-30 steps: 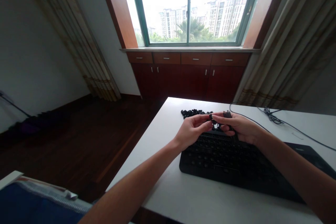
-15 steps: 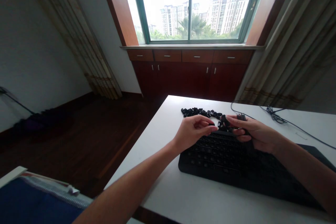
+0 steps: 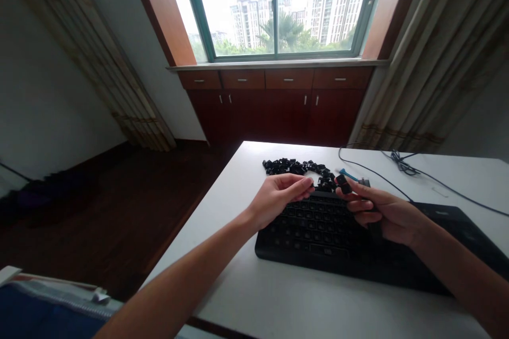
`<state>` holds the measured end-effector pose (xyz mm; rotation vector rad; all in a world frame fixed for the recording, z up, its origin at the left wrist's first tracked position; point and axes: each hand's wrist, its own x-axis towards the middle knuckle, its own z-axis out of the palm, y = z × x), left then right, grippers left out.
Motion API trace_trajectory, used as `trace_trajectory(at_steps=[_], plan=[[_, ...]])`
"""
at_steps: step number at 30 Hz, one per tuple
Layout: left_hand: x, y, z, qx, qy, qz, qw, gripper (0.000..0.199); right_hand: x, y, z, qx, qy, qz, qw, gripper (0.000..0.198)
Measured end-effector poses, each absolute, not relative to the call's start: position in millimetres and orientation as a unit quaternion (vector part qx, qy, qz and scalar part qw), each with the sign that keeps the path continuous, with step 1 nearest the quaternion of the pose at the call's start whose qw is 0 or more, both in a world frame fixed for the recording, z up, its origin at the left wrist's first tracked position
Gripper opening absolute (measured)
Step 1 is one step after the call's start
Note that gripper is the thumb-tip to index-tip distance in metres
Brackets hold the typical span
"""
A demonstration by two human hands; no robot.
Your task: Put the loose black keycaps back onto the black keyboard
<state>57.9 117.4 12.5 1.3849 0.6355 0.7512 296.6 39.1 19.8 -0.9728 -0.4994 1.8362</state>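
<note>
A black keyboard (image 3: 318, 228) lies on the white table, its key area bare of many caps. Over its far left edge, my left hand (image 3: 280, 196) is closed in a pinch; whatever its fingertips hold is hidden. My right hand (image 3: 387, 212) grips a black keycap (image 3: 343, 184) between thumb and fingers, above the keyboard's middle. A dark tool (image 3: 364, 183) also sits in that hand, its flat end showing beyond the thumb and the rest mostly hidden. Behind the hands lies a pile of loose black keycaps (image 3: 292, 166), reaching round to the keyboard's back edge.
A blue tool (image 3: 347, 174) lies on the white table (image 3: 234, 196) behind my right hand. A black cable (image 3: 401, 164) is bundled at the back right. Past the table stand a red-brown cabinet (image 3: 286, 111) and a window. Blue fabric (image 3: 47, 310) shows at lower left.
The view has shifted slightly, so the scene sits further left. My hands have drawn a little apart, and the keycap in my right hand shows more plainly.
</note>
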Motion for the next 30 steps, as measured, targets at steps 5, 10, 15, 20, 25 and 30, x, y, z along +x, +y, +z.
trace_trajectory(at_steps=[5,10,15,20,25,30], plan=[[58.1,116.9,11.4,0.616,0.283,0.334,0.655,0.037,293.5,38.1,20.2,-0.406,-0.225,0.744,0.481,0.026],[57.0,118.7,9.7,0.593,0.285,0.331,0.676,0.033,290.5,36.7,20.7,-0.423,-0.278,0.722,0.471,0.023],[57.8,120.8,6.4,0.57,0.285,0.318,0.702,0.033,289.8,35.0,23.1,-0.442,-0.309,0.712,0.451,0.027],[56.6,121.4,6.9,0.595,0.272,0.331,0.68,0.038,295.2,32.4,29.1,-0.521,-0.416,0.629,0.399,0.042],[54.2,122.1,8.1,0.718,0.273,0.32,0.554,0.028,303.3,26.5,39.1,-0.606,-0.61,0.426,0.283,0.046],[54.0,121.3,2.6,0.797,0.255,0.336,0.432,0.025,306.7,29.2,29.5,-0.615,-0.733,0.184,0.227,0.029]])
